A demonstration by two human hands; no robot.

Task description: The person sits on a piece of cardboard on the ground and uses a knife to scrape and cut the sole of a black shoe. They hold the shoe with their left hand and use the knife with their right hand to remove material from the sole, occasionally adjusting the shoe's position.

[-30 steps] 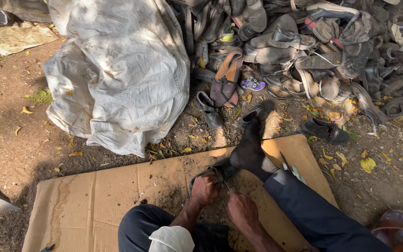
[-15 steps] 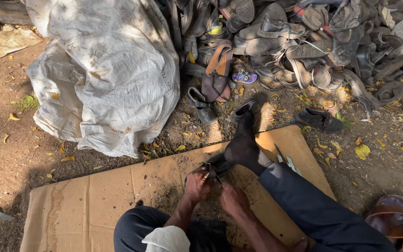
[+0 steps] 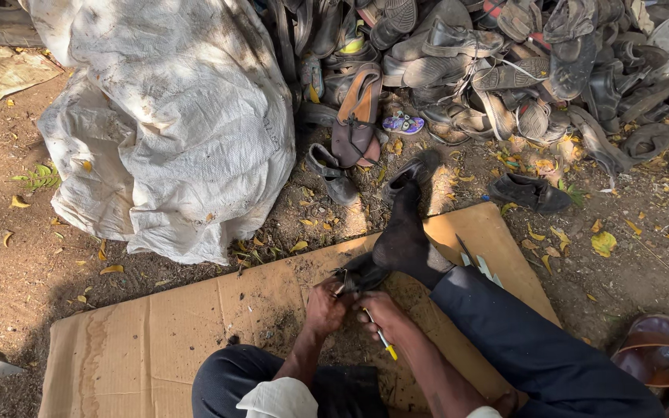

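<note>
While the right leg stretches out across the flattened brown cardboard sheet [image 3: 156,340], I see both hands meet just short of the black-socked foot [image 3: 406,236], toward 12 o'clock from my lap. A second ago the right hand [image 3: 381,311] sat lower and apart; now it has come up beside the left hand [image 3: 325,306] — I judge that the work on the piece is under way rather than being set up.

My left hand's fingers are clenched around a small dark worn shoe piece [image 3: 359,272], pinning it against the cardboard beside the heel. My right hand grips a thin tool with a yellow handle [image 3: 385,346], fingers curled tight on it.

That dark piece runs its long axis from about 8 o'clock to 2 o'clock, its far end pointing toward the sock. The tool's handle trails toward 5 o'clock — its tip is hidden under the fingers.

At 11 o'clock slumps a big white woven sack [image 3: 172,124]; at 1 o'clock sprawls a heap of old dusty shoes and sandals [image 3: 489,54].
</note>
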